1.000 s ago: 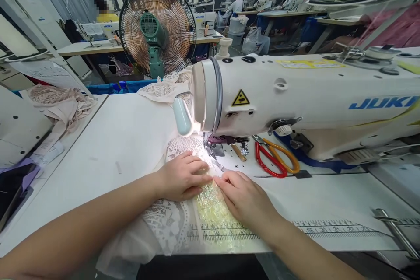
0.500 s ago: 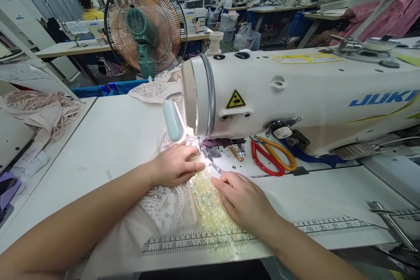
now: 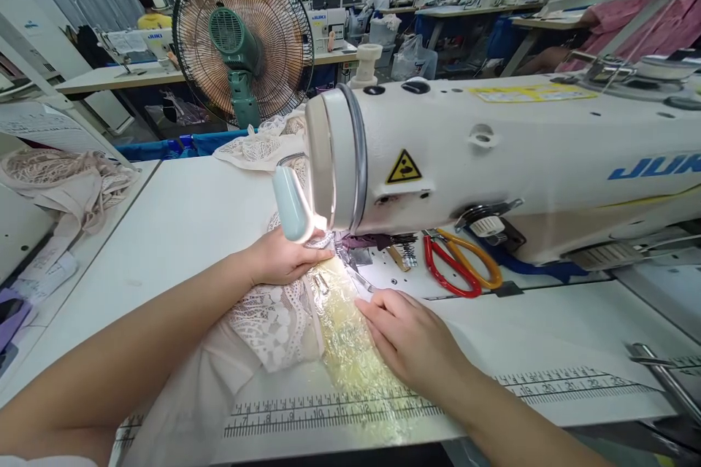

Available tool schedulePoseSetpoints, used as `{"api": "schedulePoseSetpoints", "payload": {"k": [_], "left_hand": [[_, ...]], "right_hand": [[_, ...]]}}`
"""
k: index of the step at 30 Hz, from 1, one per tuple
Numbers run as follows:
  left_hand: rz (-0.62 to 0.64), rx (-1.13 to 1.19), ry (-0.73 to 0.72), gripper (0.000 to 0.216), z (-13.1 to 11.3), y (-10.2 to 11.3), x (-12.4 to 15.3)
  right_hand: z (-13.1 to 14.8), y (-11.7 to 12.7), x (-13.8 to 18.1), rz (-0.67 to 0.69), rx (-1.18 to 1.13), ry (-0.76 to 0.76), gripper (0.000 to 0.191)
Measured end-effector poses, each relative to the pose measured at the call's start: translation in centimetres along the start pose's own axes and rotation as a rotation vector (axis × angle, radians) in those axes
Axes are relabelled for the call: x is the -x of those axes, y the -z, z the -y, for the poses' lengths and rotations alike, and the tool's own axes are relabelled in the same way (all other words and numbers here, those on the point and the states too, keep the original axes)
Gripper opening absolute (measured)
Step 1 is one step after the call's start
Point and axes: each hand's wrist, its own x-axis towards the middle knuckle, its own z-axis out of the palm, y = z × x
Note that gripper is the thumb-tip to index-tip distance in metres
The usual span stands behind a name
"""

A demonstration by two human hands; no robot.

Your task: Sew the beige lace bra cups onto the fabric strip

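Observation:
Pale pink lace fabric [image 3: 277, 325] lies under the sewing machine head [image 3: 335, 160], its plain part hanging toward the front edge. My left hand [image 3: 282, 255] presses the lace just left of the needle area, thumb and fingers close together; the lamp partly hides its fingertips. On the right, my right hand [image 3: 408, 328] has its fingers curled over the edge of a strip of shiny yellowish tape [image 3: 350, 350] on the table. A thin curved metal piece [image 3: 360, 280] meets its index finger; whether it is held, I cannot tell. The needle is hidden.
A pale blue lamp [image 3: 291, 204] shines beside the machine head. Red-and-orange-handled scissors [image 3: 452, 273] lie under the arm. A printed ruler scale [image 3: 307, 414] runs along the table front. More lace [image 3: 263, 146] is piled behind, before a large fan [image 3: 241, 36]. Other people sit farther back.
My left hand has shifted slightly forward and left, its thumb drawn back from the tape. The lace has slid a little forward with it. My right hand stays nearly in place.

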Motion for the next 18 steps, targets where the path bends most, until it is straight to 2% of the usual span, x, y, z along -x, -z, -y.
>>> {"api": "schedulePoseSetpoints", "payload": {"k": [3,6,11,13,15,18], "left_hand": [[0.007,0.033,0.027,0.036,0.7,-0.5,0.0],[0.013,0.046,0.059,0.034,0.8,-0.1,0.0],[0.0,-0.021,0.11,0.028,-2.1,3.8,0.3],[0.06,-0.007,0.042,0.021,-3.9,5.3,0.6],[0.177,0.014,-0.028,0.011,-5.3,5.9,0.8],[0.32,0.017,0.004,0.014,-6.2,5.9,1.0]], "right_hand": [[-0.1,0.0,0.1,0.002,-0.009,-0.002,0.028],[-0.1,-0.1,0.1,0.001,-0.013,-0.007,0.027],[0.0,-0.1,0.0,0.006,-0.02,-0.013,0.026],[0.0,0.1,-0.1,0.008,-0.031,-0.016,0.024],[0.1,0.4,-0.2,0.002,-0.061,-0.018,0.023],[0.5,1.0,0.2,-0.044,-0.133,-0.01,0.022]]}}
